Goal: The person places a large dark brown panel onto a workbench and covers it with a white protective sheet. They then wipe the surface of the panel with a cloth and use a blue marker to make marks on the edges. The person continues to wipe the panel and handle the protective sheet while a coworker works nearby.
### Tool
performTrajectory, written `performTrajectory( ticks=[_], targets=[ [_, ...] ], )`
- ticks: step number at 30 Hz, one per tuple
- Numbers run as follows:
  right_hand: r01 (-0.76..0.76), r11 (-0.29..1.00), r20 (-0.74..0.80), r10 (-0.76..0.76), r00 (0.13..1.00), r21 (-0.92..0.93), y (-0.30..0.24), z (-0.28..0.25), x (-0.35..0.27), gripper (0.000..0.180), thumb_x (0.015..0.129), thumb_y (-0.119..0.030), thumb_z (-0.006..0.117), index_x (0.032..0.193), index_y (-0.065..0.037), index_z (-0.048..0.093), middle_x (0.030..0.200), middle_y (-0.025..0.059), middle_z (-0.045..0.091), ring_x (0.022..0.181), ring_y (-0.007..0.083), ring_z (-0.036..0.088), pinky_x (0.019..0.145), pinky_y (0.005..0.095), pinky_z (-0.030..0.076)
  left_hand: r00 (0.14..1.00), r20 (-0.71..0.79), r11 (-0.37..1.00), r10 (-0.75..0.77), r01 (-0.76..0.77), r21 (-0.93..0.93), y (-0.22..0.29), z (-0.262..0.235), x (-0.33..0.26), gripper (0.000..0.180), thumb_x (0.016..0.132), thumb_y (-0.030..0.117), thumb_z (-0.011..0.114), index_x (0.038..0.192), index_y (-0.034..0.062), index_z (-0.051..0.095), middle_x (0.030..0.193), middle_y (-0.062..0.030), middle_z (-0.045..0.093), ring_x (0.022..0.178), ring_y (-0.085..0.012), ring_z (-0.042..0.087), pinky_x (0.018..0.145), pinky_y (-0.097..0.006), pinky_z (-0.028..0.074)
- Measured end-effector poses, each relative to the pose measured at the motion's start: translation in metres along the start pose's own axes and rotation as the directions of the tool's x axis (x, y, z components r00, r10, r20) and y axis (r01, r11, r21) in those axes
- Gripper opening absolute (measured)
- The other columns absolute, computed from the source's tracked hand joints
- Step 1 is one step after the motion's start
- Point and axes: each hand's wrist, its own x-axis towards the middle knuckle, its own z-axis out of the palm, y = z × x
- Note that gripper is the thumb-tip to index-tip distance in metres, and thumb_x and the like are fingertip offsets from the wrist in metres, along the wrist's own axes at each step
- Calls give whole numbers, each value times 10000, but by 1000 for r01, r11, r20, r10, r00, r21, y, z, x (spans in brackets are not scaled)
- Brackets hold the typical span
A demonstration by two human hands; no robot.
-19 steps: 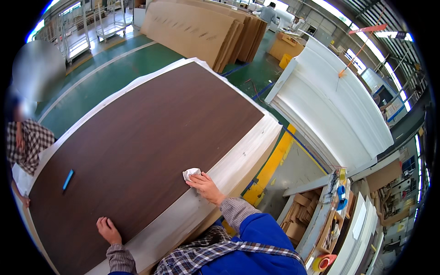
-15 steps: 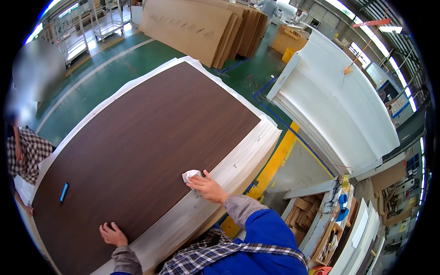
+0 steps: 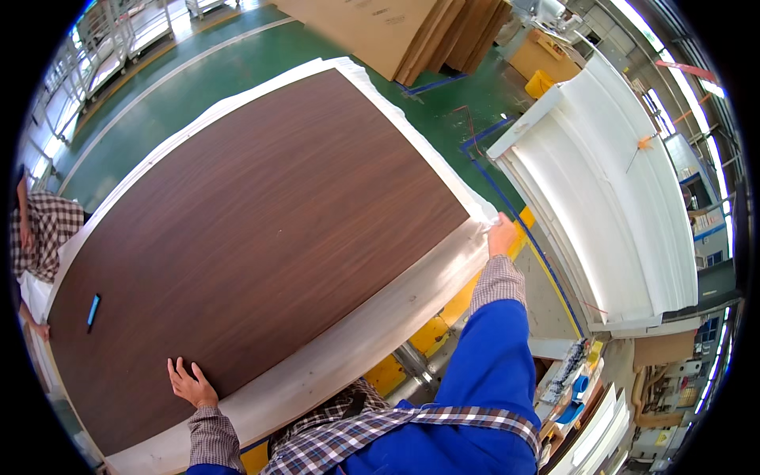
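Note:
A large dark-brown wood-grain panel [image 3: 261, 214] lies in front of me on a white sheet [image 3: 412, 134] that shows around its edges. My left hand [image 3: 192, 385] rests on the panel near its front edge, fingers spread and nothing in them. Out at the panel's right corner, my right hand [image 3: 500, 237] is closed at the white border, gripping a crumpled white cloth [image 3: 489, 222]. Where that cloth ends and the sheet begins is hard to see. A blue marker [image 3: 93, 313] lies on the panel's left part.
A person in a checked apron [image 3: 51, 229] stands at the far left, one hand at the panel's edge. Large curved white pieces [image 3: 609, 206] stand to the right. Cardboard sheets [image 3: 396, 32] lean at the back. Low at the right, a blue tape roll [image 3: 571, 410] sits among tools.
My right hand has moved right and away from me, from the panel's front edge to its right corner. My left hand stays flat on the panel. The view has shifted.

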Motion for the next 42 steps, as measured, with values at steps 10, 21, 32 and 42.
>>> performTrajectory(
  ticks=[10, 21, 32, 42],
  targets=[
    [591, 729, 207, -673, 710, 346, -128, 70, -140, 379, 897, -168, 453, 1232, 5, 493, 1282, 210, 467, 1245, 349, 380, 1054, 462, 230, 987, -152, 995, 53, -65, -79, 5, -3, -3, 372, 859, 297, 498, 1172, 95, 495, 1352, -107, 361, 1242, -274, 334, 1017, -426, 221],
    [404, 100, 228, -932, -282, 909, -311, -5, -449, 416, 822, -223, 559, 1194, -46, 503, 1226, 128, 512, 1147, 275, 467, 1065, 488, 192, 949, -259, 866, 179, -277, -416, 20, -22, -8, 407, 759, 255, 594, 1091, 23, 555, 1214, -175, 501, 1086, -345, 486, 927, -462, 357],
    [-265, 260, 366, -756, 543, 929, -256, -11, -395, 128, 833, -14, 485, 805, 16, 606, 798, 63, 622, 712, 120, 563, 660, 249, 462, 849, -257, 740, 462, -529, -414, 122, -23, -43, 671, 826, 520, 470, 1262, 10, 457, 1414, -267, 228, 1334, -389, 176, 1065, -528, 128],
    [220, 586, 80, -442, 894, 780, -276, -11, -443, 267, 915, -166, 429, 1047, 33, 549, 1034, 141, 570, 949, 243, 531, 857, 350, 412, 701, -43, 542, 712, -588, -600, 72, 1, -25, 621, 814, 471, 524, 1310, 107, 439, 1465, -199, 142, 1373, -339, 44, 1091, -528, 54]
  ],
)
